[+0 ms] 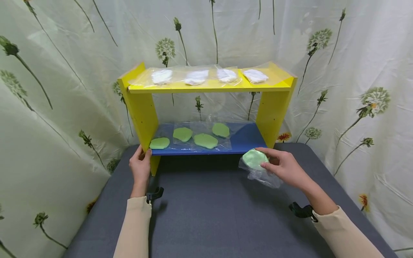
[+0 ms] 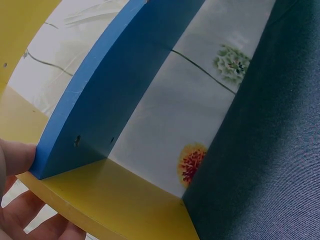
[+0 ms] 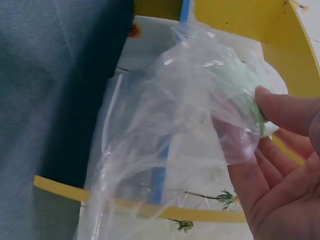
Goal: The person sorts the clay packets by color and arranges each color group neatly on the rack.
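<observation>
My right hand (image 1: 287,168) pinches a flat, light green, clay-like piece in a clear plastic bag (image 1: 255,159), thumb on one face and fingers behind. It is in front of the blue lower board's right end. The loose bag film (image 3: 135,150) hangs across the right wrist view. My left hand (image 1: 141,167) grips the left side panel (image 1: 138,114) of a small yellow-and-blue shelf. In the left wrist view the thumb (image 2: 19,157) lies at the end of the blue board (image 2: 80,100), fingers outside the panel. Several similar bagged green pieces (image 1: 205,141) lie on the blue board.
Several white pieces in clear bags (image 1: 255,75) lie in a row on the yellow upper board (image 1: 206,88). The shelf stands on a dark grey cloth-covered table (image 1: 206,215). A flower-printed curtain (image 1: 322,64) hangs behind and at both sides.
</observation>
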`<state>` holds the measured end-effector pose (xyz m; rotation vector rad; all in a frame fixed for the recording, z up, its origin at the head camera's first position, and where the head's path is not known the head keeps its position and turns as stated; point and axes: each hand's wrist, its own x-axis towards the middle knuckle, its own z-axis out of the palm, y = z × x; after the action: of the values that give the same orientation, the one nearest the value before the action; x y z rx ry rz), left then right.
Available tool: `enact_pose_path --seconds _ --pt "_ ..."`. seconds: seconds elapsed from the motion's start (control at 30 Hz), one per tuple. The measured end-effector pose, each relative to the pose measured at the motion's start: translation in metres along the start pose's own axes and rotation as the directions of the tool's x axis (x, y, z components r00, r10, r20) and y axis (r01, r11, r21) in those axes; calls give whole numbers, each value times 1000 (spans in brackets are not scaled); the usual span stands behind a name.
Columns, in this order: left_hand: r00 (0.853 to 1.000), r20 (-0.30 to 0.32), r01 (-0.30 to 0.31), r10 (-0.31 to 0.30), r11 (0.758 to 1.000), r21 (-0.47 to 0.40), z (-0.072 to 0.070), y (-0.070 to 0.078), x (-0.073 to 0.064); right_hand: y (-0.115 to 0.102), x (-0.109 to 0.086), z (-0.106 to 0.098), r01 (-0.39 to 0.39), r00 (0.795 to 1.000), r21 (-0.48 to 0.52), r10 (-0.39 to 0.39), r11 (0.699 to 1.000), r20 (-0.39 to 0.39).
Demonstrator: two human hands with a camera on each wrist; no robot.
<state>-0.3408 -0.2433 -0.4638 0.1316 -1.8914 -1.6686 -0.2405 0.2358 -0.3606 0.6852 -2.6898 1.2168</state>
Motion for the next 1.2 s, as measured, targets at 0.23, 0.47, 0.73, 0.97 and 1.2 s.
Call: enact_pose_path --seconds 0.23,0.47,0.73,0.97,1.2 --pt "1000 2 -3 3 1000 -6 -1 2 0 -28 18 -2 -12 997 4 13 1000 -72" --pt "1000 -3 -9 9 1000 -12 0 0 2 -4 57 -1 23 988 8 -22 1000 -151" --pt "1000 -5 -9 9 1000 -19 1 0 -1 -12 94 -7 49 978 99 -28 994 -206" --pt "1000 -11 -28 27 999 -27 2 -2 -1 -20 109 -9 -5 960 135 42 991 -276" --pt "999 -12 -37 37 999 -12 1 -1 -1 27 132 6 -77 912 55 93 995 -400"
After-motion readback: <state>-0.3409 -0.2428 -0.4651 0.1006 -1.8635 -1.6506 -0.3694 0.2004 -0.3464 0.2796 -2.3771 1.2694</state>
